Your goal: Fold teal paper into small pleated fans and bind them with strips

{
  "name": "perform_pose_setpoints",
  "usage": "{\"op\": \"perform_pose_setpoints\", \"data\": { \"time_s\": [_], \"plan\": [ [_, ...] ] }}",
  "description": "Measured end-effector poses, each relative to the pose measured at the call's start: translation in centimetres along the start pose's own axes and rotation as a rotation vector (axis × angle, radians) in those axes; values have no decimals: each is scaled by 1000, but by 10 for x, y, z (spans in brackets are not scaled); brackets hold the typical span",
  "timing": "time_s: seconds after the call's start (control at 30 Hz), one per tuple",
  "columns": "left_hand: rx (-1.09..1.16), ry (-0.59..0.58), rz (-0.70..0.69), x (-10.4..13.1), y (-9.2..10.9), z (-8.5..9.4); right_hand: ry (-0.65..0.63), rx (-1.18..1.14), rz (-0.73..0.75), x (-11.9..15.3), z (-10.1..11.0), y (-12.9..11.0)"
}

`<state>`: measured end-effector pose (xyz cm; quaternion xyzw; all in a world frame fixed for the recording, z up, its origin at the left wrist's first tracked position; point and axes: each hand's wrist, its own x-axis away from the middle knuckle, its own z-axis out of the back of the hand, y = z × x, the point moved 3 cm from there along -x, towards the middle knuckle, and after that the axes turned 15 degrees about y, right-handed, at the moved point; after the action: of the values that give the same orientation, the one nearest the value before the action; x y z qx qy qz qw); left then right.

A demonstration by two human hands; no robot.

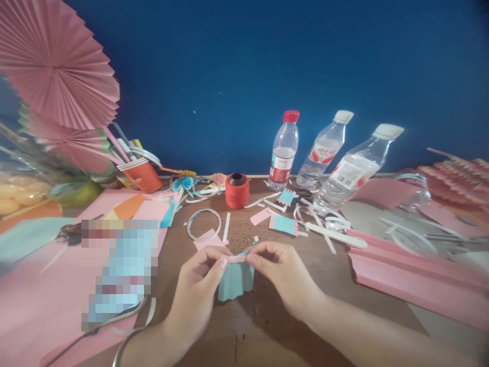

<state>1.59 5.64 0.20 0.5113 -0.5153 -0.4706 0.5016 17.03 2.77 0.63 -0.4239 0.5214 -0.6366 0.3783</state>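
Low over the middle of the brown table, a light blue pleated paper piece (pixel 236 283) with a pink top edge hangs between my hands. My left hand (pixel 202 278) pinches the left end of the pink edge between thumb and fingers. At the other end, my right hand (pixel 277 265) has thumb and forefinger closed on the same paper. Just beyond my fingers lie a pink paper scrap (pixel 210 240) and a ring of clear tape (pixel 204 225). Small pink-and-blue pleated pieces (pixel 283 223) rest farther right.
A red spool (pixel 237 192) stands at the back centre. Three plastic bottles (pixel 282 158) line the wall to its right. An orange cup of pens (pixel 141 176), pink sheets (pixel 49 290) and pink paper fans (pixel 57 66) are on the left. Pink folded paper (pixel 416 275) and white strips lie right.
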Motion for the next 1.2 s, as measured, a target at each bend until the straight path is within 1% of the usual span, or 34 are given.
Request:
{"op": "perform_pose_setpoints", "data": {
  "time_s": [0.13, 0.23, 0.33, 0.47, 0.7, 0.83, 1.0, 1.2],
  "plan": [
    [33, 3, 110, 0, 0, -1, 9, 87, 11, 1, 1, -2],
    [41, -29, 147, 2, 1, -3, 21, 125, 22, 2, 2, -4],
    [-33, -42, 111, 2, 3, -3, 21, 154, 33, 2, 3, -6],
    [-178, -14, 80, 0, 3, -2, 28, 171, 58, 1, 4, -9],
    [-207, -58, 69, 0, 1, -2, 8, 261, 148, -1, 8, -13],
    [-150, -73, 56, 2, 5, -4, 4, 287, 193, -2, 8, -12],
    [-30, -144, 123, 4, 6, -8, -10, 299, 190, -2, 8, -12],
    [29, -121, 143, 5, 4, -7, -7, 317, 184, -2, 8, -12]
  ]
}}
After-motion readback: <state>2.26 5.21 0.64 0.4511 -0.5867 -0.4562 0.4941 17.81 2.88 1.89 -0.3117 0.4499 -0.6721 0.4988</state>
